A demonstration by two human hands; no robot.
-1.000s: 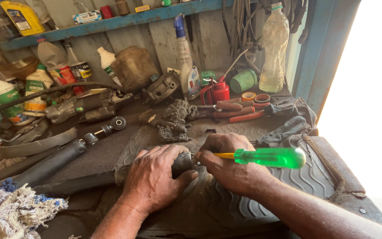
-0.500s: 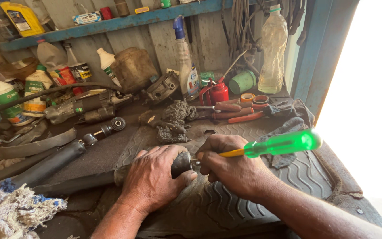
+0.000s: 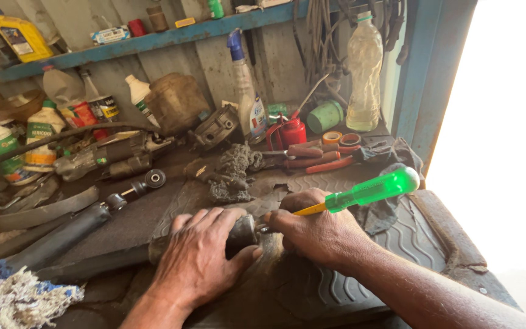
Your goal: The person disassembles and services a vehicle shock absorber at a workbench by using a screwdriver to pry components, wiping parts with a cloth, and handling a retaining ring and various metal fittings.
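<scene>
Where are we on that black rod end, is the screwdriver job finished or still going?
Still going. Done so far: the dark cylindrical part lies on the ribbed rubber mat, pinned by the left hand. In hand: the right hand has the green-handled screwdriver angled handle-up, its tip at the part's end; the hand hides the contact. Left: nothing has visibly come off the part.

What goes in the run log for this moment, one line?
left hand: grips dark cylindrical metal part | right hand: holds green-handled screwdriver at its end
</scene>
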